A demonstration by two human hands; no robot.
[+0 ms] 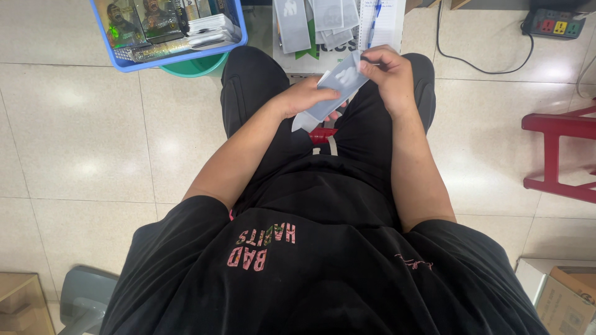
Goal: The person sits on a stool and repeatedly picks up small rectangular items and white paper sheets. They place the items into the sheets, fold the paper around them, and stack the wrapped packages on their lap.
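I've got the left hand (304,96) closed under a grey plastic sleeve (332,90), and the right hand (388,71) pinching its top edge, fingers together, over my lap. Just beyond, more grey sleeves (316,22) lie on a box (304,62). Far left sits a blue basket (239,37) of cards; a red stool (555,152) stands right.

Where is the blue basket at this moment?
The blue basket is at the top left of the head view, above a green tub, left of the person's knee.
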